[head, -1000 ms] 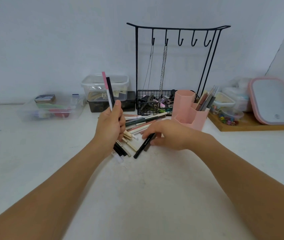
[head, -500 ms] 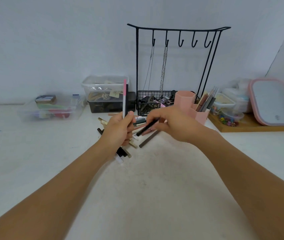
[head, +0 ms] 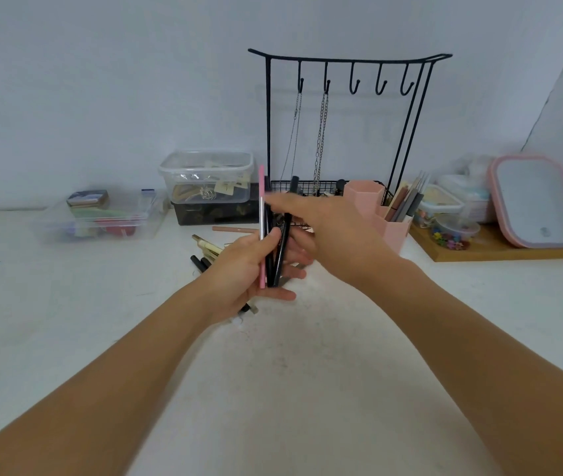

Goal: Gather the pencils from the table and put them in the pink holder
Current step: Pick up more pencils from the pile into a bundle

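Note:
My left hand (head: 239, 273) holds an upright bundle of pencils above the table: a pink pencil (head: 261, 214) and dark ones beside it, with the thumb pressed across them. My right hand (head: 328, 228) reaches over from the right and pinches a black pencil (head: 283, 249) against that bundle. More pencils (head: 206, 247) lie on the white table behind my left hand, partly hidden by it. The pink holder (head: 364, 195) stands behind my right hand, with several pencils upright in its lower compartment.
A black wire rack (head: 348, 60) with hooks and chains stands behind the holder. Stacked clear boxes (head: 204, 173) and a clear tray (head: 101, 218) sit at the back left. A wooden board (head: 499, 250) with small tubs and a pink-rimmed lid (head: 537, 201) is at the right.
My right hand lifted a black pencil off the table and carried it left to the bundle. My left hand turned the bundle upright and moved slightly right.

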### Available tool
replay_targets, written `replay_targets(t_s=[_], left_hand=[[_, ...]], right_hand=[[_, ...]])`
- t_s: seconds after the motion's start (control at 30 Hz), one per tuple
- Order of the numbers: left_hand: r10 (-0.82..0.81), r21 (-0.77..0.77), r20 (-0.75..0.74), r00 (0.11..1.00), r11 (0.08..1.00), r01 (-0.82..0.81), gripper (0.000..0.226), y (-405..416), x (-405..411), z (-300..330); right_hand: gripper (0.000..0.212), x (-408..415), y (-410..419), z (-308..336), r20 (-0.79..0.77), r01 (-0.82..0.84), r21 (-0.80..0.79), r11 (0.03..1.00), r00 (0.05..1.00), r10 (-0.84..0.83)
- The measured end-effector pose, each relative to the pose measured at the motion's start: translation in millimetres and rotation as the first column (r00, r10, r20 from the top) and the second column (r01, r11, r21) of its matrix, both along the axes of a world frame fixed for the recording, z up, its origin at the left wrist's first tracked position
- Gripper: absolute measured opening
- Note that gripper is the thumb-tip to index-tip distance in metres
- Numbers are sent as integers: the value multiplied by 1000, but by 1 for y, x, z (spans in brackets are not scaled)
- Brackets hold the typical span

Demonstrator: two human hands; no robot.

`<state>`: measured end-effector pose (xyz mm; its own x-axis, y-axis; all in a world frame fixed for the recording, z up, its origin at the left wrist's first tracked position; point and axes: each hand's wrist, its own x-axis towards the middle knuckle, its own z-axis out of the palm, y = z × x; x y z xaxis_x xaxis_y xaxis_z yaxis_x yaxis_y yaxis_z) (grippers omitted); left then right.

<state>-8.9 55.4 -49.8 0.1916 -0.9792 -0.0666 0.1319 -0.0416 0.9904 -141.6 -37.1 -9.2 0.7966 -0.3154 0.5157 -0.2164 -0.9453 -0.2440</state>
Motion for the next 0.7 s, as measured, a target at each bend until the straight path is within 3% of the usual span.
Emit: replay_targets(t_s=[0.07, 0.13, 0.27, 0.33, 0.43, 0.53, 0.7], left_hand=[[-65, -20, -94, 993, 998, 63, 39, 3, -1, 0], [-92, -36, -140, 986, 996, 88, 37, 2, -1, 0], [-34, -62, -134, 990, 998, 26, 28, -3, 4, -1], [95, -68, -51, 994, 993, -98, 22, -5, 8, -1], [326, -92, 74, 942, 943, -319, 28, -9, 17, -1], [465, -59, 29, 885, 885, -462, 39, -9, 26, -2], [534, -8, 20, 845, 845, -534, 38, -12, 31, -4]], right_hand=[[40, 0, 2, -7, 58, 48, -44, 998, 997, -45], [61, 4, -1, -13, -5, 73, -62, 995, 997, -73], [75, 5, -6, -17, 192, -103, 214, 971, 980, 61], [76, 3, -10, -22, 236, -88, 282, 955, 971, 20], [60, -2, -20, -30, -9, 66, 273, 960, 998, -66], [40, -5, -30, -41, -342, 186, 146, 972, 931, -127], [25, 1, -39, -47, -506, 194, 31, 981, 849, -152]])
